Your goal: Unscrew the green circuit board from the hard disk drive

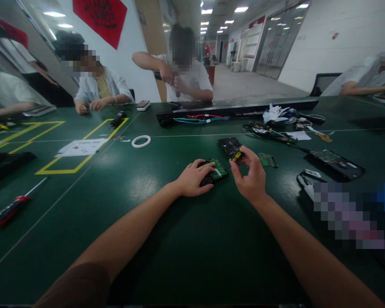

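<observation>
We had a drive [220,170] flat on the counter [182,239], with our left hand [194,177] curled over it, thumb at the near edge, fingers across the top. Our right hand [253,176] was nearly closed, pinching a yellow tool [238,155] between thumb and fingertips; its tip could not be made out. A second drive [227,145] lay just beyond, a loose board [268,160] to the right. We judged slipping the main risk: too light a left hold could let the drive skid, and a badly angled tool could scratch its green face.
</observation>
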Action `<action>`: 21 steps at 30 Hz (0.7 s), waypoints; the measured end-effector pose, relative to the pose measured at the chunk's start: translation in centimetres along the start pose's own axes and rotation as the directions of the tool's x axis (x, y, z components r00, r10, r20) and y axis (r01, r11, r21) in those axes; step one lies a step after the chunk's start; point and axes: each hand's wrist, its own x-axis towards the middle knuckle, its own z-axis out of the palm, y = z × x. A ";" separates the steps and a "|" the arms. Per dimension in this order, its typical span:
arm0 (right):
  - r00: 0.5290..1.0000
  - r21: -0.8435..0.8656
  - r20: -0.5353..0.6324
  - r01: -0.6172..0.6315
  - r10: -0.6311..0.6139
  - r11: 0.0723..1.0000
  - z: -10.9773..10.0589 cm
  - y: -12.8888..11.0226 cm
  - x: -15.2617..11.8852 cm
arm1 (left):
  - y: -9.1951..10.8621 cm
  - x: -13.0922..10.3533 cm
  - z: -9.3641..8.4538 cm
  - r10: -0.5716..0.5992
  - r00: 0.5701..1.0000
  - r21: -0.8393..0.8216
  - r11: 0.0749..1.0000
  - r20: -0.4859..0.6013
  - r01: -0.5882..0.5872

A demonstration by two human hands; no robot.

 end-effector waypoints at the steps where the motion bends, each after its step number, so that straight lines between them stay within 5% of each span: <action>1: 1.000 -0.016 -0.008 0.010 -0.010 1.000 0.0 0.0 0.0 | 0.0 0.0 0.0 0.000 1.000 0.001 1.000 -0.001 0.000; 21: 1.000 -0.009 -0.002 0.007 -0.007 1.000 0.2 0.3 -0.1 | 0.2 0.0 0.0 0.003 1.000 0.018 1.000 -0.004 -0.003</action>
